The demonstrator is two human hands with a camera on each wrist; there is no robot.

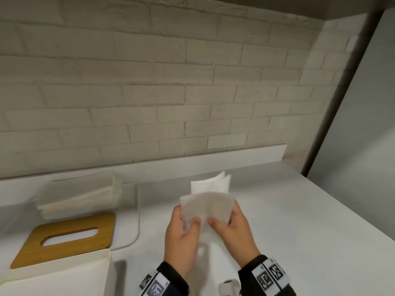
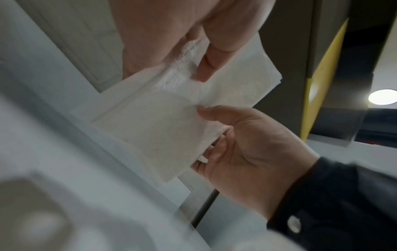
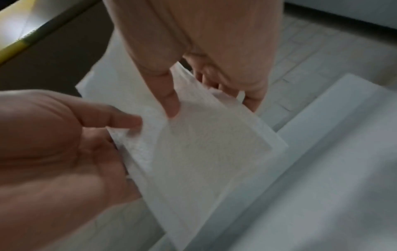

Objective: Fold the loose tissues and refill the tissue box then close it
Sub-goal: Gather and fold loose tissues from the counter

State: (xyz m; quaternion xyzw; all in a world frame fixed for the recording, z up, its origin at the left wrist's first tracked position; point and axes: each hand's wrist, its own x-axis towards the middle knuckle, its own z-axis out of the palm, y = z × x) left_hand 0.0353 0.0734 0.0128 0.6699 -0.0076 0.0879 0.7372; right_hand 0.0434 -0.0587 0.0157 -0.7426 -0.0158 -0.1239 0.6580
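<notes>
On a white desk (image 1: 299, 210), an open box (image 1: 64, 272) sits beside its wooden lid (image 1: 70, 233); a tissue stack (image 1: 81, 201) lies behind the lid. Right of the box, the left hand (image 1: 181, 238) and right hand (image 1: 235, 229) pinch a part-folded tissue (image 1: 207, 206), fingers (image 2: 206, 69) clamped on its edges. A hard tug could tear it or skew the crease.

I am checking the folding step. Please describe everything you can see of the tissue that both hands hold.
The tissue is thin, white, soft paper with a fine embossed texture and looks folded into layers. It is held upright in the air above the white counter, bowed slightly. The left hand pinches its lower left edge and the right hand its lower right, thumbs in front, fingers behind. Its top edges fan apart. Nothing else touches it.
</notes>
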